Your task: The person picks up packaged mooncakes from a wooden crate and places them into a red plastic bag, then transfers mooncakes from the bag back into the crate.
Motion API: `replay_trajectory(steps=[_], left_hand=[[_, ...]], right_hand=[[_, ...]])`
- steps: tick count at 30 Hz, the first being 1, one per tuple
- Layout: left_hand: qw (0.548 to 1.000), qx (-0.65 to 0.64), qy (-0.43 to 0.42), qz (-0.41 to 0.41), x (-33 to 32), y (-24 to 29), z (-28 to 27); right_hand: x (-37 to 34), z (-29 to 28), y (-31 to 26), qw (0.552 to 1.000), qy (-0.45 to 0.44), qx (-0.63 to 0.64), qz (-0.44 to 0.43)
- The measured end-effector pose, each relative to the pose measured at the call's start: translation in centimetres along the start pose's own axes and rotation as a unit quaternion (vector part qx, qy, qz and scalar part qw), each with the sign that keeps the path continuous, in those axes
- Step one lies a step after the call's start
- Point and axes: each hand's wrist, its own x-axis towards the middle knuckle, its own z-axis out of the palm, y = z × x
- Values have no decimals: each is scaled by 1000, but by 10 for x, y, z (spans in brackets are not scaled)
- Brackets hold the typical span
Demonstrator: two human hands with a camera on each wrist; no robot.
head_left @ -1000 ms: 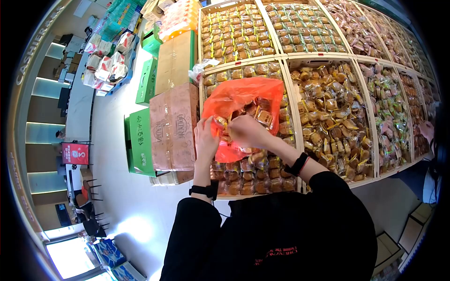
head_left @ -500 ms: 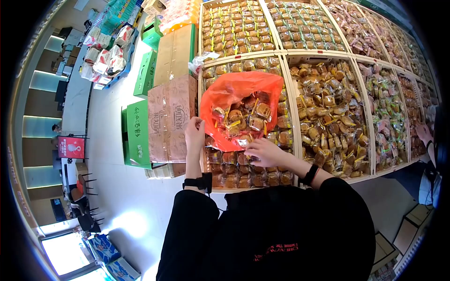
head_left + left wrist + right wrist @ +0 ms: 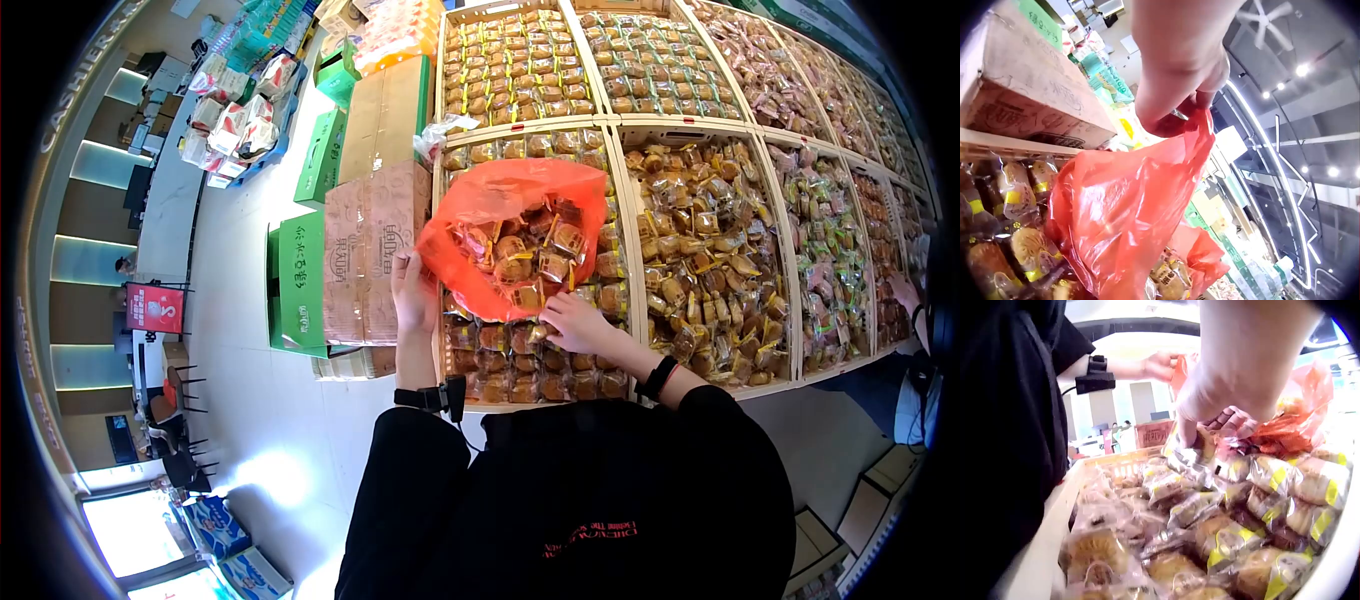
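Note:
A red plastic bag (image 3: 463, 282) lies open on a crate of packaged cakes, with several wrapped cakes (image 3: 514, 262) inside. My left hand (image 3: 414, 293) pinches the bag's left rim; in the left wrist view the red film (image 3: 1129, 212) is drawn up to those fingers. Just outside the near rim, my right hand (image 3: 578, 323) holds a wrapped cake (image 3: 540, 331) by its fingertips. Seen from the right wrist, thumb and fingers close round its clear wrapper (image 3: 1186, 459) above rows of wrapped cakes (image 3: 1172, 569); the palm side is partly hidden.
Pale crates of packaged snacks (image 3: 705, 265) continue to the right and behind. Stacked cardboard boxes (image 3: 374, 260) and a green box (image 3: 298, 275) border the left side. Another person's hand (image 3: 905, 292) reaches into a crate at far right.
My right hand has come out from over the bag to its near side and now has a wrapped cake. My left hand has pulled the bag's left rim outward.

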Motion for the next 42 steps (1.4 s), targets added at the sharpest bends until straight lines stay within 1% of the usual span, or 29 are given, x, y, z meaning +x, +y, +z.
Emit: replay_trajectory(steps=[2, 5, 7, 9, 11, 12, 13, 15, 17, 18, 19, 20, 21, 22, 23, 24, 26, 28, 29, 30, 31, 32, 33, 35, 36, 37, 39, 40, 42], left_hand=[[988, -147, 13, -38, -1, 9, 7], [970, -232, -20, -71, 0, 17, 12], [960, -268, -50, -58, 8, 16, 9], [949, -301, -81, -46, 15, 18, 7], [956, -288, -11, -51, 19, 22, 10], [956, -288, -13, -51, 20, 22, 8], [962, -264, 13, -63, 22, 21, 5], [967, -239, 35, -77, 23, 19, 7], [993, -30, 110, -6, 5, 18, 18], [994, -31, 108, -9, -6, 21, 26], [990, 67, 113, 50, -16, 26, 34], [973, 164, 118, 110, -25, 27, 38], [973, 164, 118, 110, -33, 26, 39], [956, 230, 103, 149, -40, 25, 39], [933, 296, 87, 187, -47, 23, 39], [930, 302, 80, 192, -53, 13, 32], [916, 377, 38, 131, -72, -8, 22], [842, 513, -74, 151, -90, -8, 37], [842, 513, -74, 150, -97, -8, 45], [793, 582, -141, 107, -102, -7, 54], [734, 644, -205, 63, -104, -6, 58], [704, 675, -215, 48, -102, -9, 58], [704, 675, -215, 46, -99, -11, 53], [633, 738, -234, 31, -85, -13, 37], [616, 760, -206, 17, -77, -14, 29], [616, 760, -207, 18, -69, -11, 25], [658, 741, -119, 58, -49, -5, 21], [658, 741, -120, 58, -42, 5, 27], [778, 599, -37, 185, -33, 25, 41]], right_hand=[[10, -14, -5, 996, 0, 79, 46], [36, -27, -5, 983, 25, 152, 98], [51, -25, 3, 904, 79, 357, 223], [68, -23, 13, 891, 116, 363, 248], [85, -28, 19, 782, 147, 493, 351], [93, -27, 27, 767, 139, 486, 395], [97, -20, 27, 767, 141, 486, 396], [105, -12, 30, 651, 245, 616, 370], [100, -26, 26, 672, 212, 593, 389], [92, -36, 19, 778, 195, 483, 352], [84, -43, 16, 864, 172, 361, 305], [74, -47, 17, 886, 174, 343, 260], [64, -54, 19, 886, 173, 343, 260], [53, -62, 20, 958, 92, 214, 166], [45, -66, 20, 995, 7, 77, 65], [38, -64, 19, 995, 6, 77, 64], [23, -54, 18, 996, -81, -26, 8], [15, -36, 21, 996, -68, -54, -30], [11, -29, 21, 995, -57, -72, -39], [13, -29, 20, 995, -58, -72, -38], [17, -28, 19, 996, -25, -80, -43], [22, -26, 19, 995, 8, -88, -48], [29, -29, 18, 995, 7, -87, -47], [49, -46, 13, 993, 117, -10, -35], [57, -60, 4, 987, 154, 32, -13], [64, -67, 0, 987, 155, 31, -13], [77, -77, -5, 986, 158, 22, 54], [85, -82, -10, 976, 208, 47, 35], [93, -87, -17, 969, 237, 67, 18]])
